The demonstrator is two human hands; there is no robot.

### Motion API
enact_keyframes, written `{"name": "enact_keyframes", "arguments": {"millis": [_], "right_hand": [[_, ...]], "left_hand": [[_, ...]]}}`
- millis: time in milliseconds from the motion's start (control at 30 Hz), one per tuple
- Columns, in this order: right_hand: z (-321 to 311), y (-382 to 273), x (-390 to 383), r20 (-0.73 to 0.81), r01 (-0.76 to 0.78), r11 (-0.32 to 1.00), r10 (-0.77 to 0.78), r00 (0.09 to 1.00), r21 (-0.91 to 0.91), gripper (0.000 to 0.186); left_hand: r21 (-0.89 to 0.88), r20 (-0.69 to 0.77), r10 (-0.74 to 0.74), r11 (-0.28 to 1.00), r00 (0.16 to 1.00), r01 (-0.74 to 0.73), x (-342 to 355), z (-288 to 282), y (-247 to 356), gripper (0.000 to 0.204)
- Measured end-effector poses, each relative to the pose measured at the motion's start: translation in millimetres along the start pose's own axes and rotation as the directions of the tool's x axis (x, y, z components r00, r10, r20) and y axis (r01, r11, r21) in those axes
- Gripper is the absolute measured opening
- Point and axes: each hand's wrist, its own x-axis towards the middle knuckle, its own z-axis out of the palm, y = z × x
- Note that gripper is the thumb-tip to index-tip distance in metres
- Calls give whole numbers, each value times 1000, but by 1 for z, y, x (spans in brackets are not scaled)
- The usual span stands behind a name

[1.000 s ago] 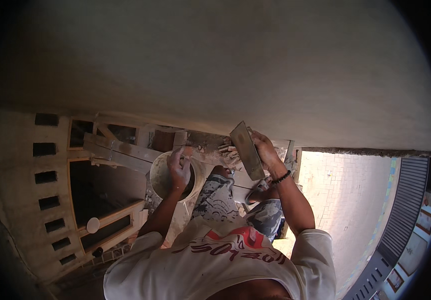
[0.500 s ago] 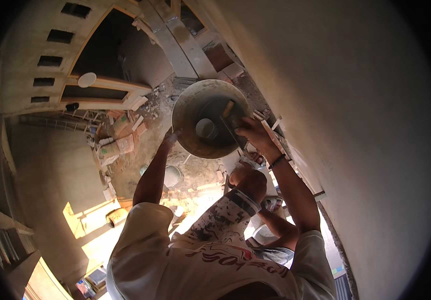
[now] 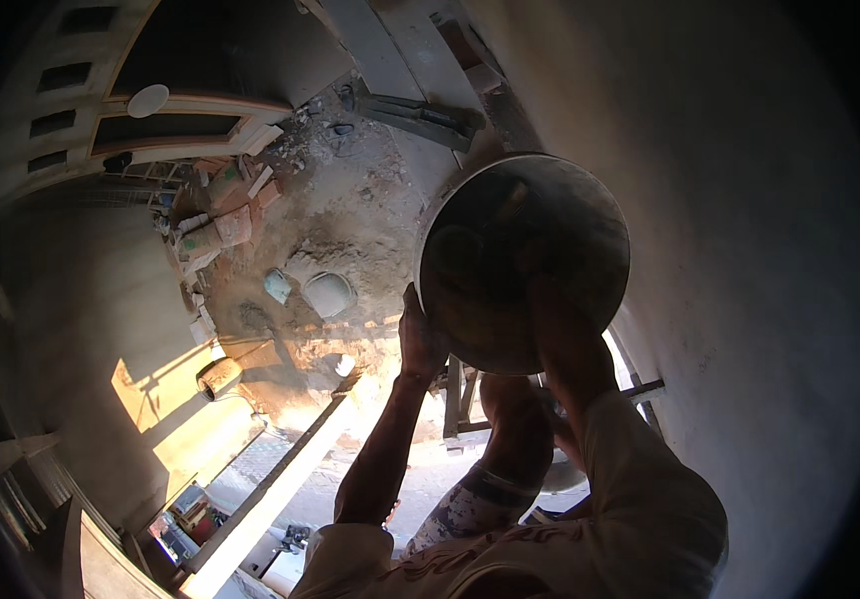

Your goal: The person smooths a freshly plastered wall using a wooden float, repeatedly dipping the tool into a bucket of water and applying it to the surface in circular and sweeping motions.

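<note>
A round, deep bucket (image 3: 579,334) is held up before me, its dark mouth facing me and its inside in deep shadow. My left hand (image 3: 422,339) grips the bucket's left side near the rim. My right hand (image 3: 545,285) reaches into the mouth, its fingers barely visible in the dark. Just beyond it shows the faint wooden handle of a plastering trowel (image 3: 517,197); the earlier view shows that hand gripping this tool, and the two still lie close together. The trowel's blade and the bucket's contents are too dark to make out.
A smooth plastered wall (image 3: 739,280) rises close on my right. Far below, the rubble-strewn floor holds a pale tub (image 3: 330,295), sacks (image 3: 220,232) and bricks. A long beam (image 3: 270,484) slants at lower left. A grey trough-like piece (image 3: 420,118) lies on boards ahead.
The bucket and both hands have shifted right in view, and the bucket's mouth has turned darker. My right hand has gone deeper into it. The view itself has moved.
</note>
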Motion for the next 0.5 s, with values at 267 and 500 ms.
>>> {"name": "enact_keyframes", "arguments": {"millis": [267,500], "right_hand": [[-24,5,17,336,-100,985,47,941,140,40],[-91,21,-15,354,-7,925,-139,925,381,45]], "left_hand": [[103,-24,-200,974,980,201,-12,26,19,63],[-67,93,57,996,994,-51,31,-14,-50,60]]}}
